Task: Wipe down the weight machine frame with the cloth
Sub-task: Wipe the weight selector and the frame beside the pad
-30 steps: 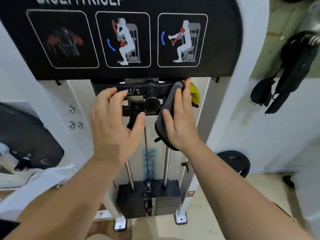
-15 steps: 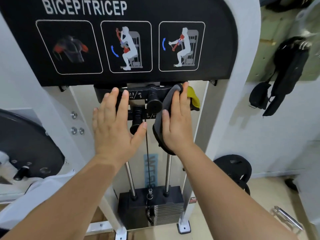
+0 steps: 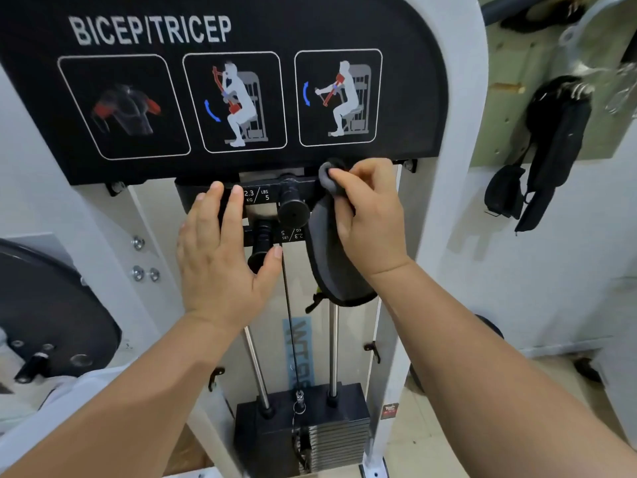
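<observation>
Wall (image 3: 517, 277), right side: white, plain, evenly lit. Pegboard panel (image 3: 506, 56): pale green, mounted on the upper wall, one wooden peg (image 3: 505, 87) projecting. Black padded straps (image 3: 558, 139): hung from the panel, a smaller black piece (image 3: 505, 191) lowest at their left. Chrome fittings (image 3: 593, 63): above the straps, blurred. Floor (image 3: 418, 419): pale beige. Black weight plate (image 3: 489, 327): near the wall's foot, partly hidden.
</observation>
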